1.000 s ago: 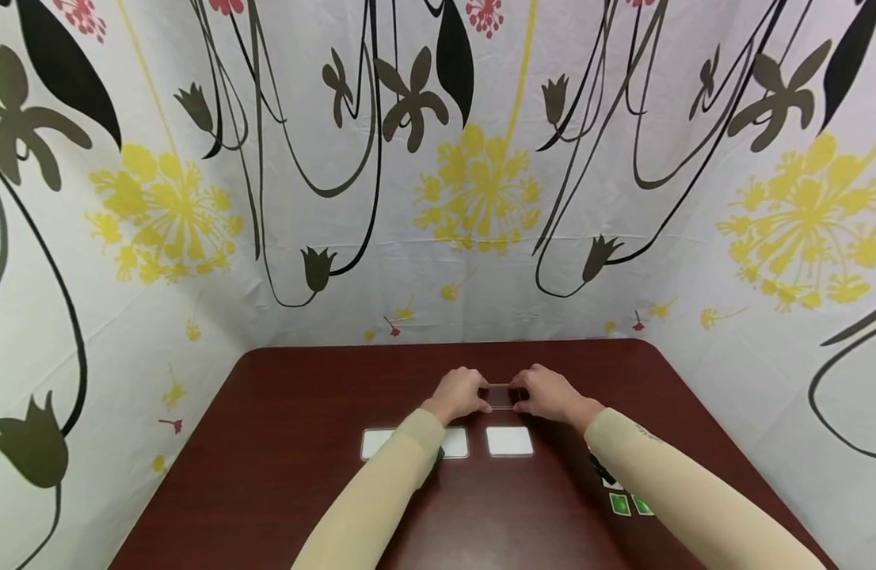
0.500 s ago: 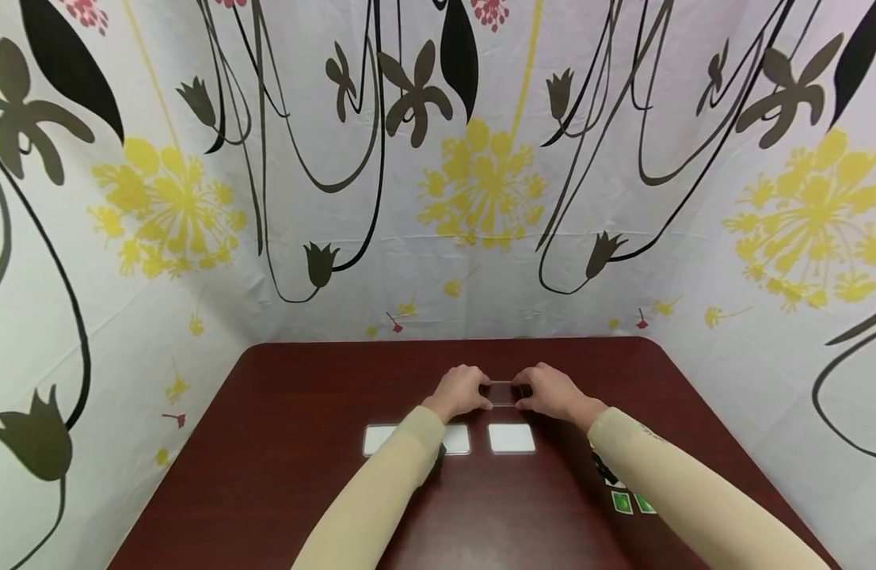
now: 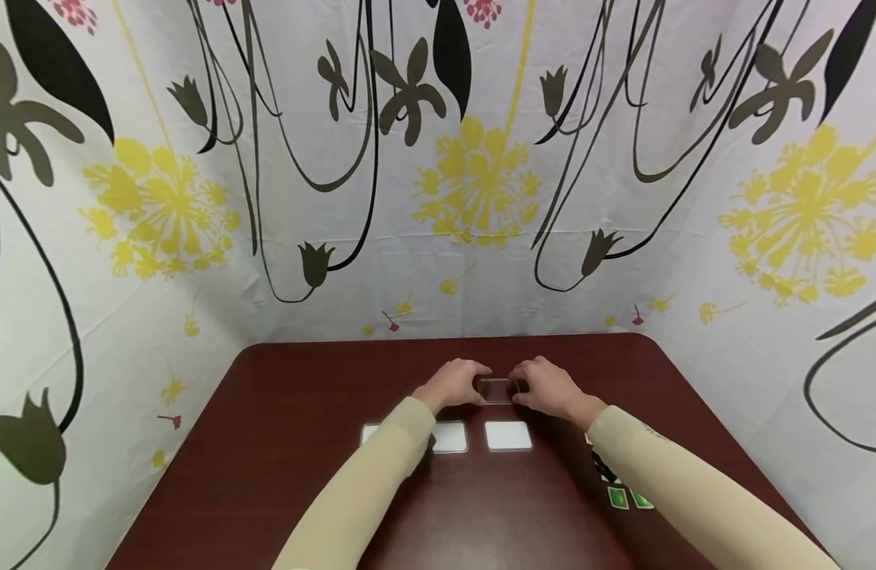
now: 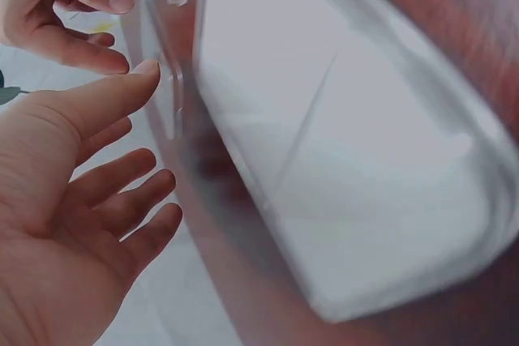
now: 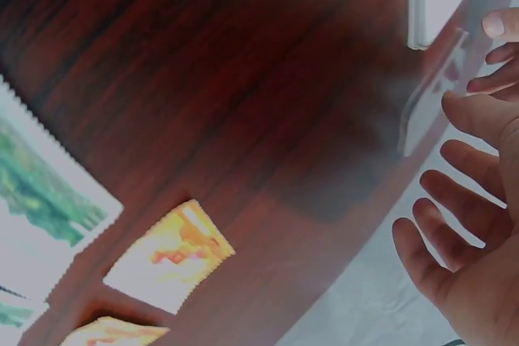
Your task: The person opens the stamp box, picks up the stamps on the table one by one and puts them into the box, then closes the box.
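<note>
A clear, flat rectangular plastic case [image 3: 498, 391] lies on the far part of the table, between both hands. My left hand [image 3: 452, 383] is at its left end, thumb and index finger spread apart, the other fingers relaxed in the left wrist view. At the right end is my right hand [image 3: 550, 388], thumb and fingertips close to the case's edges. The right wrist view has this hand's fingers [image 5: 438, 188] loosely fanned, with the thumb overlapping the case. Nearer to me is a row of white-faced cases with clear rims [image 3: 508, 436], one partly behind the left sleeve.
Under the right forearm lie several postage stamps, green ones [image 3: 618, 498] and orange ones [image 5: 170, 257], partly covered by the sleeve. The dark red wooden table [image 3: 302, 467] has rounded far corners. A flower-printed white curtain [image 3: 381, 301] stands behind and at both sides.
My left thumb and index finger have spread off the clear case's left end, and the hand has shifted slightly left. The right hand stays at the other end.
</note>
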